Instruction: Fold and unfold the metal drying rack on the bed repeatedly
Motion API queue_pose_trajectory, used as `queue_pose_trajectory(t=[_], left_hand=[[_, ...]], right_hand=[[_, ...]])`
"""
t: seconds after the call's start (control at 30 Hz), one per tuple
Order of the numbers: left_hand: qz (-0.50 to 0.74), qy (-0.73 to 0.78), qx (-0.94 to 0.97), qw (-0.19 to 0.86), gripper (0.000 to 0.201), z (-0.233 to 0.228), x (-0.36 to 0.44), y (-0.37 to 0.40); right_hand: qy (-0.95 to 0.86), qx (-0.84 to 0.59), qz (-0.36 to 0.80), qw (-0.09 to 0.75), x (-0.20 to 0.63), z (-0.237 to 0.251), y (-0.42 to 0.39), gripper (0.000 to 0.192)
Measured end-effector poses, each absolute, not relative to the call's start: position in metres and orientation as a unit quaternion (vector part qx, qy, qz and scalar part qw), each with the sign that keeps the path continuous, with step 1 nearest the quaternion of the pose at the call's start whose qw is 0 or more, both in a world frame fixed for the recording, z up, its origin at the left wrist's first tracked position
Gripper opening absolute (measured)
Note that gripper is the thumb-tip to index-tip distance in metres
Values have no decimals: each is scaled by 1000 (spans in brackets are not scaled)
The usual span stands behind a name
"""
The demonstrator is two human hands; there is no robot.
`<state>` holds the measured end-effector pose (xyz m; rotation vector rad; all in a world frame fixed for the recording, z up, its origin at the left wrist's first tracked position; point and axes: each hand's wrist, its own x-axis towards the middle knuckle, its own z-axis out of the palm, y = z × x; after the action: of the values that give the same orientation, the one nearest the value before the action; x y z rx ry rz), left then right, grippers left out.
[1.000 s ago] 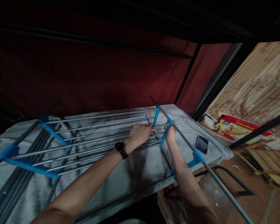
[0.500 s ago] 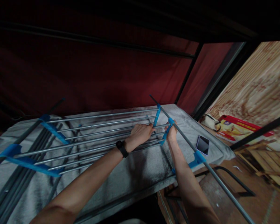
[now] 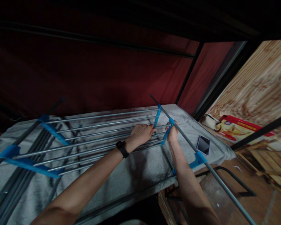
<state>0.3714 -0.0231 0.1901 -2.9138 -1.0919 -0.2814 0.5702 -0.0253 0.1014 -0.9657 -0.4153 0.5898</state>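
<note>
A folding drying rack (image 3: 84, 137) of grey metal rods and blue plastic brackets lies across a grey blanket (image 3: 135, 175) on a bed, beneath a dark red wall. A person's left hand (image 3: 140, 133), a black watch (image 3: 121, 149) on its wrist, has its grip curled over the rods near the rack's right end. Just beside it, the right hand (image 3: 172, 133) is clenched around the long side rail (image 3: 189, 145) at a blue bracket (image 3: 170, 122). Further right, a dark phone (image 3: 203, 145) rests on the blanket's edge; a red box (image 3: 236, 129) leans by a wood-grain panel.
</note>
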Motion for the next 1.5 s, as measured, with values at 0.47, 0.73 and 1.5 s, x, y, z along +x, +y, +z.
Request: queue_pose_trajectory(t=[0.47,0.73,1.5], left_hand=[[-96,-354,-929,-40,39,190,381,-26],[-85,-362,-926,-58,38,200,380,-31],[-93,-367,-920,-97,39,199,385,-25]], right_hand=[[-208,-471,262,816,572,104,-25,42],[-195,-509,247,801,571,104,-24,48],[-200,-578,146,778,569,96,-18,54]])
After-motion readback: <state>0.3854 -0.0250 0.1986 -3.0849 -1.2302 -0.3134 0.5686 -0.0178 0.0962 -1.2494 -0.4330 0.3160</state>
